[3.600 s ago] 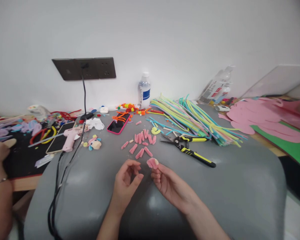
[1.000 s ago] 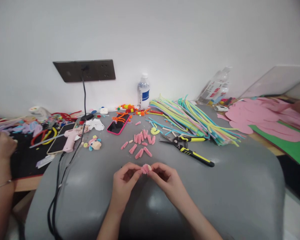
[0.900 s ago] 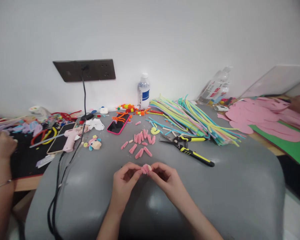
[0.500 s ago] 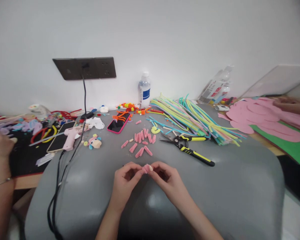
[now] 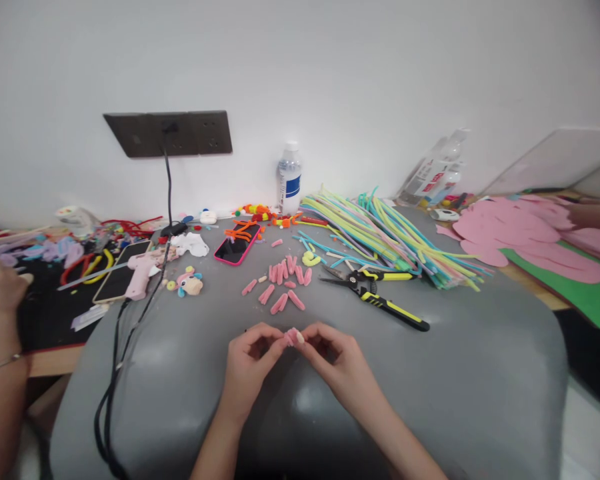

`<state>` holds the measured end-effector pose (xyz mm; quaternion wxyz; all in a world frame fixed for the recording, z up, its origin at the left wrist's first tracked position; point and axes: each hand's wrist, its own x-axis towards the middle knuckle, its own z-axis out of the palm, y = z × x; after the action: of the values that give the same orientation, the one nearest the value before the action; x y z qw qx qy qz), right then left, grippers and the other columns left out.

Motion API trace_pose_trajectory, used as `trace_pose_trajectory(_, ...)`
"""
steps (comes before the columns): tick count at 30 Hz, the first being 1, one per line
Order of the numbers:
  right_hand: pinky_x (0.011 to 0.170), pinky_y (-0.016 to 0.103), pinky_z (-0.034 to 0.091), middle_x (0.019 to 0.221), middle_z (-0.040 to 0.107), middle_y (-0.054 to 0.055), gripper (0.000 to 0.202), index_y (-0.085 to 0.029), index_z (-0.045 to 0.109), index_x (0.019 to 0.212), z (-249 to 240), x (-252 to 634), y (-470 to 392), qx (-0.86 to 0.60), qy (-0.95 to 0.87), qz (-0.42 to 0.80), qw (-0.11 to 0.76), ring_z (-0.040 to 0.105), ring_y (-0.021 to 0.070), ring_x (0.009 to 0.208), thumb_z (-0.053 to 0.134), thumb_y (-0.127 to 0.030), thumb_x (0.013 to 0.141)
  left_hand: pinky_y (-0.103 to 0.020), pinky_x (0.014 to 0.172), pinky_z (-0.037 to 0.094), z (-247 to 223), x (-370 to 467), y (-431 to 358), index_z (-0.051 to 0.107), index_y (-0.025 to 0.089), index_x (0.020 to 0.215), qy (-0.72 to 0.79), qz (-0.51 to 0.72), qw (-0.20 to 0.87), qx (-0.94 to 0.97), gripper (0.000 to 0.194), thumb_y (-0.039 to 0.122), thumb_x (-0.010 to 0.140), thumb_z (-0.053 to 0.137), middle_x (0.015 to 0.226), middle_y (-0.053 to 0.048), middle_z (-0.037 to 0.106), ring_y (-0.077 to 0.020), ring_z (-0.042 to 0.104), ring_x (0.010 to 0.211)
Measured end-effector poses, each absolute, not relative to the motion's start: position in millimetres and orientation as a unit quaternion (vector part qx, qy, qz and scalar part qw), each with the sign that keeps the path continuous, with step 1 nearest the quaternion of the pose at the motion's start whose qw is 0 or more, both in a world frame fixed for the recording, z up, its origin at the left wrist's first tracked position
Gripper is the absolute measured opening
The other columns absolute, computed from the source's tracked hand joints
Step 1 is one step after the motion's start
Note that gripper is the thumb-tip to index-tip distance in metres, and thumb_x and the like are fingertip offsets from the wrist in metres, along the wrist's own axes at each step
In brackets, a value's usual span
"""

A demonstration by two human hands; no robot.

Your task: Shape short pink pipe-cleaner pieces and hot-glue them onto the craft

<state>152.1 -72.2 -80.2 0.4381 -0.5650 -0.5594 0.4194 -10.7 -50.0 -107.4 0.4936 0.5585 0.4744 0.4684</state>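
Observation:
Between my two hands is a small pink piece of pipe cleaner (image 5: 291,337), with a cream-coloured bit at its right side. My left hand (image 5: 254,353) pinches its left end between thumb and fingertips. My right hand (image 5: 333,353) pinches the right side by the cream bit. Just beyond my fingers lie several short folded pink pipe cleaner pieces (image 5: 280,273). To their right, pruning shears (image 5: 375,293) with black and yellow handles rest with blades apart. A small yellow curled piece (image 5: 310,258) sits near the blade tips.
A bundle of pastel pipe cleaners (image 5: 380,233) and a bottle (image 5: 289,180) stand at the back. Left are a pink-cased phone (image 5: 230,252), a small animal figure (image 5: 190,283), a pink glue gun (image 5: 140,277) and black cables (image 5: 113,393). Another person's hand (image 5: 3,293) is far left; pink paper (image 5: 510,230) lies right.
My hands stay pinched on the pink piece, which has turned very slightly. The other person's hand at the far right has drawn back toward the frame edge.

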Motion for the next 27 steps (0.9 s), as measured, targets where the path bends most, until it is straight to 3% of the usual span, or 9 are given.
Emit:
trace_pose_trajectory(10,0.056,0.025,0.039,0.061,0.057,-0.001,0.034,-0.019,0.066,0.07,-82,152,-73,-0.576,-0.566,0.402,0.432,0.048,0.0142,0.058,0.063,-0.046,0.089,-0.023,0.061,0.047,-106,-9,-50,0.073,0.018,0.072,0.475,0.467,0.491,0.561,0.018,0.033,0.081,0.073,0.068,-0.002,0.069,-0.0144,0.06,0.064)
trace_pose_trajectory(20,0.058,0.027,0.048,0.068,0.07,0.003,0.023,-0.018,0.075,0.08,-92,155,-72,-0.579,-0.534,0.428,0.444,0.058,0.017,0.061,0.074,-0.041,0.076,-0.023,0.063,0.051,-104,-8,-50,0.071,0.018,0.071,0.459,0.487,0.491,0.558,0.016,0.03,0.081,0.071,0.067,-0.002,0.068,-0.0149,0.063,0.065)
trace_pose_trajectory(27,0.061,0.029,0.049,0.075,0.074,0.005,0.025,-0.018,0.078,0.087,-89,155,-72,-0.582,-0.526,0.418,0.458,0.059,0.0181,0.064,0.073,-0.041,0.078,-0.022,0.064,0.05,-105,-9,-49,0.07,0.018,0.073,0.445,0.49,0.495,0.564,0.013,0.026,0.083,0.069,0.069,-0.001,0.067,-0.0146,0.062,0.066)
